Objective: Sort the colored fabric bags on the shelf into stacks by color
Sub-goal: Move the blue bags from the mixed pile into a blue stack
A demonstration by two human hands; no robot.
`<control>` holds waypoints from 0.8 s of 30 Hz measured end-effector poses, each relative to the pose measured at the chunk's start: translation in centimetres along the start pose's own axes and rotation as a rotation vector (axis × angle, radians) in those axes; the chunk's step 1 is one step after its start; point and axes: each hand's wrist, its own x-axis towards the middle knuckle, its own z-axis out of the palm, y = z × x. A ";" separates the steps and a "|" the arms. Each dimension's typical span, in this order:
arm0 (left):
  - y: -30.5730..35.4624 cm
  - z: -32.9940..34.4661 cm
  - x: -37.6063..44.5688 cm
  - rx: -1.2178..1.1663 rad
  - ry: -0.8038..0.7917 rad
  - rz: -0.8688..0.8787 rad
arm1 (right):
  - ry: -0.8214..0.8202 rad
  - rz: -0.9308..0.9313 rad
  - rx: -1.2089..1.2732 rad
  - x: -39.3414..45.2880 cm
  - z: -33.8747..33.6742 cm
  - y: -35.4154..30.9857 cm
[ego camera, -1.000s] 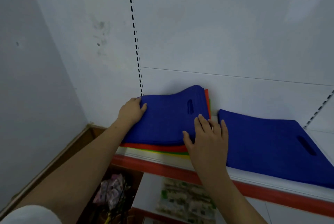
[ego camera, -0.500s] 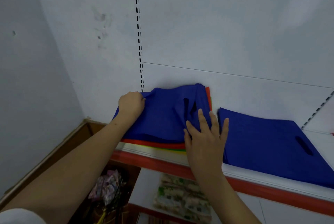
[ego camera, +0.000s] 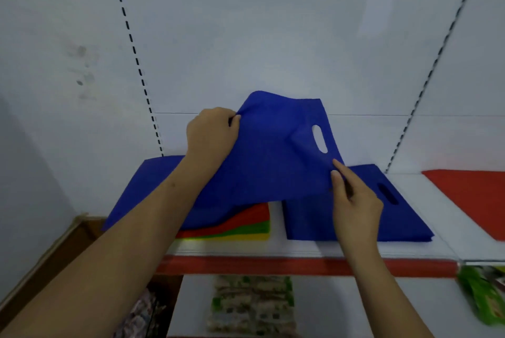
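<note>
A blue fabric bag (ego camera: 273,152) with an oval handle hole is lifted off the shelf. My left hand (ego camera: 211,134) grips its far left corner. My right hand (ego camera: 355,201) pinches its right edge below the handle hole. Under it lies the mixed stack (ego camera: 240,225), showing another blue bag on top and red, green and yellow layers below. To the right sits the blue stack (ego camera: 404,217), flat on the white shelf (ego camera: 355,249). A red bag (ego camera: 470,195) lies at the far right.
The shelf has a red front strip (ego camera: 300,266) and a white back panel with slotted uprights (ego camera: 136,64). Packaged goods (ego camera: 251,305) lie on the lower shelf, green packets (ego camera: 483,291) at the right. A brown box edge (ego camera: 54,255) is at lower left.
The top blue bag, flat on the mixed stack a second ago, has been gripped and raised by both hands and shifted right. The view has moved, so the red bag now shows at right.
</note>
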 end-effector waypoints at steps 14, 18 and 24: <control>14.8 14.7 -3.9 0.184 -0.417 0.055 | 0.018 0.071 -0.463 4.7 -11.1 13.7; 13.0 17.8 -7.4 0.178 -0.710 -0.166 | -0.071 0.069 -0.682 4.2 -11.1 16.2; 12.3 18.2 -9.9 -0.057 -0.614 -0.309 | -0.072 0.159 -0.505 3.6 -11.0 16.2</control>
